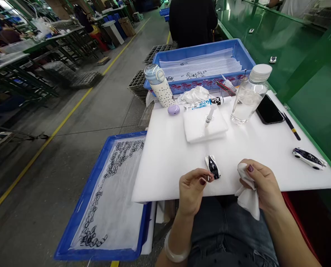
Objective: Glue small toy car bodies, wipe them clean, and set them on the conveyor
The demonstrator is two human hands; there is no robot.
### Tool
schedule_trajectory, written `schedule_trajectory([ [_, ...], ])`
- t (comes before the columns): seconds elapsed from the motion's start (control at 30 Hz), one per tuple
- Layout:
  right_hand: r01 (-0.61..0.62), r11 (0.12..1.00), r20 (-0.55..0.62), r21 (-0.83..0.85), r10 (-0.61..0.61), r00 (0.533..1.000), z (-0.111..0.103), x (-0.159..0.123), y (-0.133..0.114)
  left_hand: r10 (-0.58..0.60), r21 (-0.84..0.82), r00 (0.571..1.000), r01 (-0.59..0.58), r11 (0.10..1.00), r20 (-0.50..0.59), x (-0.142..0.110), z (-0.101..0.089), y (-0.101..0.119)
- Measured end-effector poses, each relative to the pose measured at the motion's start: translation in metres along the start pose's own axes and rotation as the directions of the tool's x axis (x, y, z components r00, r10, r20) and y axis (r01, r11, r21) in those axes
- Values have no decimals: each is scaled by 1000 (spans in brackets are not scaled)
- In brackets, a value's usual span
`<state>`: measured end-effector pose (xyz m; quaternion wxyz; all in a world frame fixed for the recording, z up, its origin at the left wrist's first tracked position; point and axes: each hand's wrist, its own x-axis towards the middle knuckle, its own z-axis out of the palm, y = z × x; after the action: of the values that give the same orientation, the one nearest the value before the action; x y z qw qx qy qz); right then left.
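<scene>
My left hand (192,188) pinches the rear end of a small white and dark blue toy car shell (212,166) over the near edge of the white board (168,159). My right hand (258,181) is closed around a crumpled white cloth (247,196) just right of the shell. A second finished toy car (309,158) lies on the board at the right edge. A glue tube (207,103) and a small applicator (210,116) on a white pad (203,126) lie further back.
A blue tray (79,222) with many small dark parts sits low at the left. Another blue tray (204,50) stands behind the board. A clear bottle (249,94), spotted flask (160,85), black phone (269,109) and pen (290,126) stand nearby. A person in black stands beyond.
</scene>
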<state>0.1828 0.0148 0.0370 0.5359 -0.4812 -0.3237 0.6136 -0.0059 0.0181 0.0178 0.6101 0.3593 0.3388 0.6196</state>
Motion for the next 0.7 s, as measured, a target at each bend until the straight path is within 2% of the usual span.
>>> schedule_trajectory([
  [0.07, 54, 990, -38, -127, -59, 998, -3, 2, -4, 72, 255, 997, -67, 965, -9, 3, -6, 4],
  [0.1, 79, 975, -46, -209, -90, 995, -3, 3, -5, 129, 419, 992, -116, 901, -4, 4, -7, 5],
  [0.13, 102, 951, -42, -293, -120, 992, -2, 5, -5, 199, 578, 980, -176, 796, 25, 5, -7, 6],
  [0.2, 162, 879, 0, -449, -182, 983, 1, 9, -3, 342, 793, 927, -321, 517, 153, 7, -5, 3],
  [0.27, 244, 777, 63, -580, -256, 965, 6, 14, 1, 426, 853, 856, -435, 289, 292, 7, 0, -2],
  [0.33, 327, 657, 130, -679, -330, 935, 10, 18, 6, 457, 855, 810, -488, 178, 367, 6, 5, -8],
  [0.4, 373, 565, 184, -736, -363, 913, 13, 20, 10, 459, 853, 793, -506, 131, 400, 5, 8, -12],
  [0.5, 380, 506, 242, -774, -318, 917, 14, 21, 11, 446, 859, 795, -502, 101, 411, 3, 7, -14],
  [0.7, 359, 465, 276, -809, -237, 931, 15, 21, 7, 424, 885, 842, -435, 165, 335, 3, 3, -12],
])
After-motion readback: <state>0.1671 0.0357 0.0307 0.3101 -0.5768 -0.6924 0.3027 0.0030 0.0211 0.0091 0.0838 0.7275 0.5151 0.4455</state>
